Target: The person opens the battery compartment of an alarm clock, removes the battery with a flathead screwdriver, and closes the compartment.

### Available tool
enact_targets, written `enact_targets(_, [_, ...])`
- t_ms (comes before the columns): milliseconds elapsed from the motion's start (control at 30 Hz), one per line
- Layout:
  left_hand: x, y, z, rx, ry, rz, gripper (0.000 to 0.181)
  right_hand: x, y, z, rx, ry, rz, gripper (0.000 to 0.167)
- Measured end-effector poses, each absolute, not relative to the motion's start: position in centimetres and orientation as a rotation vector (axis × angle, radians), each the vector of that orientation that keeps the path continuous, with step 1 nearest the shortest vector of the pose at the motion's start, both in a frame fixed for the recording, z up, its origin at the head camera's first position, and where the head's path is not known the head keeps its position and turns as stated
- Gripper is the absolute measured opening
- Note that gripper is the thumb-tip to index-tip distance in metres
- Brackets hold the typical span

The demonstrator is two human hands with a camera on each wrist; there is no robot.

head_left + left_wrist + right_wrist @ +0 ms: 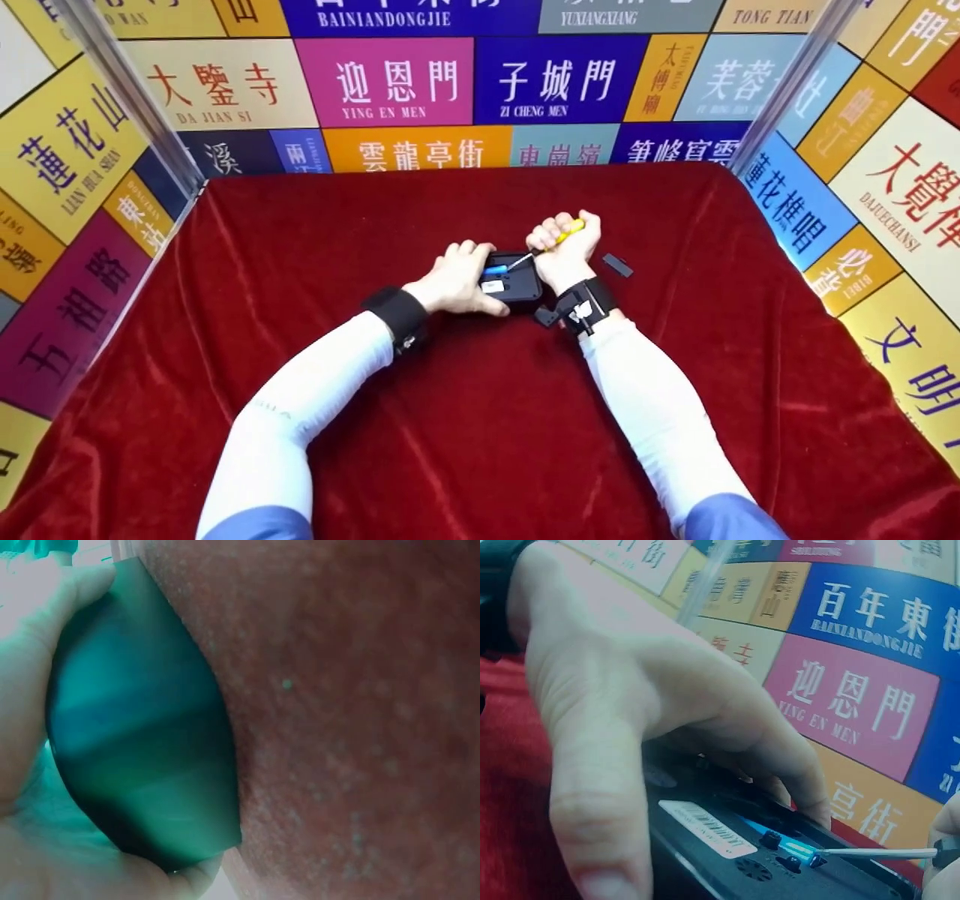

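Observation:
My left hand (455, 279) grips a black plastic device (529, 289) by its edges, with the thumb on the near side and the fingers on the far side. The device bears a white barcode label (709, 829) and has a recess holding a blue cylinder (495, 270) that looks like a battery. A screwdriver (570, 231) with a yellow handle is held in my right hand (566, 244), fingers curled round the handle. Its metal shaft (877, 853) reaches the blue cylinder's end. In the left wrist view, the device's smooth dark side (142, 720) fills the grip.
A small flat black piece (617, 264) lies on the red cloth (450, 420), right of my right hand. Printed panels (390, 82) with Chinese lettering stand behind and at both sides of the table. Black straps (397, 315) circle both wrists.

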State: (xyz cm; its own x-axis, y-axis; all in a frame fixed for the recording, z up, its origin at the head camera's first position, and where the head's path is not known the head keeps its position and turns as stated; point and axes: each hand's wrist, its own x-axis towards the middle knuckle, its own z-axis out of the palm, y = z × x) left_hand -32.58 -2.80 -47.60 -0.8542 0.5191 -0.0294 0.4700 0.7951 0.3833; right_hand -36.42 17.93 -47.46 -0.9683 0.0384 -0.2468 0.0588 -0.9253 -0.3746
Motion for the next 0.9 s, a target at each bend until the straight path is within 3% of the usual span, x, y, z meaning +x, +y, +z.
enact_targets(100, [-32.6,-2.6,-47.7,0.79,2.848,0.558,0.112,-36.1,17.5,-46.7,0.291,0.811,-3.041,0.063])
enact_targets(400, [-32.4,-2.4,-47.6,0.796,2.854,0.555,0.111,-35.5,15.6,-45.2,-0.037,1.454,-2.93,0.055])
enact_targets(800, [-32.5,-2.7,-47.6,0.799,2.871,0.536,0.114,-35.3,13.2,-45.0,-0.172,1.912,-2.689,0.055])
enact_targets(900, [-32.5,-2.7,-47.6,0.793,2.874,0.533,0.114,-35.6,13.2,-45.2,-0.077,1.834,-2.75,0.054])
